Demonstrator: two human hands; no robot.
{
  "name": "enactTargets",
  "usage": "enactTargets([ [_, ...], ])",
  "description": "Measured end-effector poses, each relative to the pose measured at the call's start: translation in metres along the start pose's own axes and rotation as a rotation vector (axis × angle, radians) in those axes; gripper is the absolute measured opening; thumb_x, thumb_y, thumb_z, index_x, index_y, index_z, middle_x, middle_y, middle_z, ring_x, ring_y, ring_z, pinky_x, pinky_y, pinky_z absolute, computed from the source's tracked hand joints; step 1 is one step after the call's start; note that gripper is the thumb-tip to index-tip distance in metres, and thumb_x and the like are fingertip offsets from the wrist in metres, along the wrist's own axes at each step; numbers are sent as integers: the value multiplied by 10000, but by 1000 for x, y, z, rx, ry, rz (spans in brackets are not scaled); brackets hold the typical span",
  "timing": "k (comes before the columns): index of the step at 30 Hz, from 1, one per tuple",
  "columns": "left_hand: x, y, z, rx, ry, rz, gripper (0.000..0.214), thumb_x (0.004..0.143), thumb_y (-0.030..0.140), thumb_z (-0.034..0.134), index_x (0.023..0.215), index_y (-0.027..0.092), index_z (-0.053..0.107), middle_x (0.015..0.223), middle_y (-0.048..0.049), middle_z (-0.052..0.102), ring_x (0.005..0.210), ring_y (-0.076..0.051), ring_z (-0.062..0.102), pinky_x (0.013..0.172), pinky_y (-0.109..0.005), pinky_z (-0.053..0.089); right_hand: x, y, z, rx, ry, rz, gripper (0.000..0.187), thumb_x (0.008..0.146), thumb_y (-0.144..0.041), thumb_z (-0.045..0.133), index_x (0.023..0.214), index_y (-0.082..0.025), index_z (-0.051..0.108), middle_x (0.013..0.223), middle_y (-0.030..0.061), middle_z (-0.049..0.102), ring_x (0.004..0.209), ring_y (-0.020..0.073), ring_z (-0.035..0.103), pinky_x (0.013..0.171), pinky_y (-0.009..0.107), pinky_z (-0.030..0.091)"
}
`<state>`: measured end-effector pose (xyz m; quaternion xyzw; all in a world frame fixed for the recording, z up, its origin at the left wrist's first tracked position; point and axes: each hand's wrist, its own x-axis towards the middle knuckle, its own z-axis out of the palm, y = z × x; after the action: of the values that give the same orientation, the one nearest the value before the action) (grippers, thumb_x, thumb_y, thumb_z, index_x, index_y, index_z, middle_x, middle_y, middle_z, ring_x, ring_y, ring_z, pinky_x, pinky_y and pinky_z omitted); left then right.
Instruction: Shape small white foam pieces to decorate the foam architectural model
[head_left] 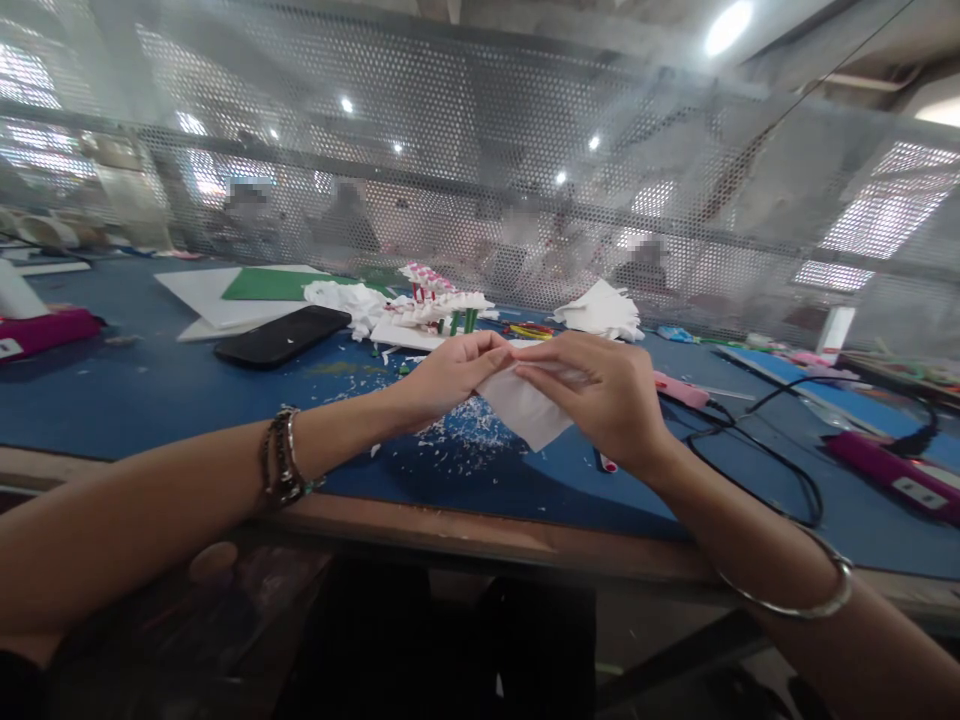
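A thin white sheet (529,408), which looks like tissue or paper, hangs between my two hands above the table. My left hand (457,375) pinches its upper left edge between thumb and fingers. My right hand (604,385) pinches the same sheet from the right, its fingertips meeting those of the left. Small white scraps (472,425) lie scattered on the blue table below. Just beyond my hands, a row of small white and pink pieces on red and green stems (442,305) rests beside crumpled white sheets (352,300).
A black phone (285,335) lies at left, near white and green sheets (274,284). More white sheets (600,308) are stacked behind my right hand. A pink handled tool (681,390) with a black cable (802,470) and a purple power strip (892,475) occupy the right. A perforated screen (450,130) rises behind.
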<state>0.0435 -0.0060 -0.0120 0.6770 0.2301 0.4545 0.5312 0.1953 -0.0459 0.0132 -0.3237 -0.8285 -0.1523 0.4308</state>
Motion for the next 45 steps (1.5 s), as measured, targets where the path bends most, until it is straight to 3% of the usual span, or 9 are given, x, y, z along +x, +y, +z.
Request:
enactTargets([
  [4, 0, 3, -1, -49, -20, -18, 187, 813, 231, 439, 642, 157, 439, 513, 47, 403, 424, -43, 353, 407, -172, 246, 1, 4, -1, 48, -89, -57, 110, 733, -184, 570, 798, -192, 660, 740, 10, 678, 695, 120, 605, 660, 248, 455],
  [12, 0, 7, -1, -145, -86, -128, 155, 828, 187, 416, 700, 136, 486, 537, 45, 457, 429, -29, 385, 424, -146, 262, 1, 7, -1, 280, -121, 216, 98, 704, -190, 588, 759, -180, 668, 762, -1, 688, 712, 112, 620, 647, 213, 465],
  [20, 3, -1, -7, -95, -129, -91, 185, 797, 240, 482, 653, 125, 505, 512, 45, 454, 417, -25, 368, 405, -148, 227, 2, 5, -1, 320, -95, 313, 99, 702, -229, 591, 697, -175, 673, 679, -12, 685, 625, 99, 609, 547, 195, 453],
  [28, 1, 6, -5, -80, -106, -177, 182, 820, 180, 435, 684, 118, 539, 528, 39, 495, 443, -34, 418, 442, -155, 267, 2, 6, -2, 173, -146, 176, 127, 710, -200, 592, 805, -168, 669, 798, 16, 692, 741, 123, 627, 669, 220, 469],
  [36, -1, 10, -2, -229, -72, -281, 203, 829, 194, 435, 704, 113, 573, 563, 16, 548, 479, -47, 475, 476, -168, 316, 3, 3, -2, -6, -105, -8, 133, 721, -168, 582, 820, -139, 666, 782, 37, 691, 723, 124, 628, 650, 217, 468],
  [41, -1, 10, -2, -228, -46, -262, 186, 809, 194, 461, 667, 122, 557, 528, 24, 529, 461, -47, 457, 458, -171, 299, 2, 2, -1, 34, -79, 10, 125, 734, -155, 561, 792, -143, 671, 760, 32, 691, 692, 113, 623, 637, 213, 461],
  [45, 0, 9, -2, -170, -35, -224, 187, 806, 196, 456, 657, 125, 543, 518, 33, 504, 448, -39, 427, 454, -166, 285, 3, 2, -2, 135, -107, 128, 133, 738, -175, 546, 778, -160, 672, 769, 21, 691, 700, 117, 616, 628, 220, 455],
])
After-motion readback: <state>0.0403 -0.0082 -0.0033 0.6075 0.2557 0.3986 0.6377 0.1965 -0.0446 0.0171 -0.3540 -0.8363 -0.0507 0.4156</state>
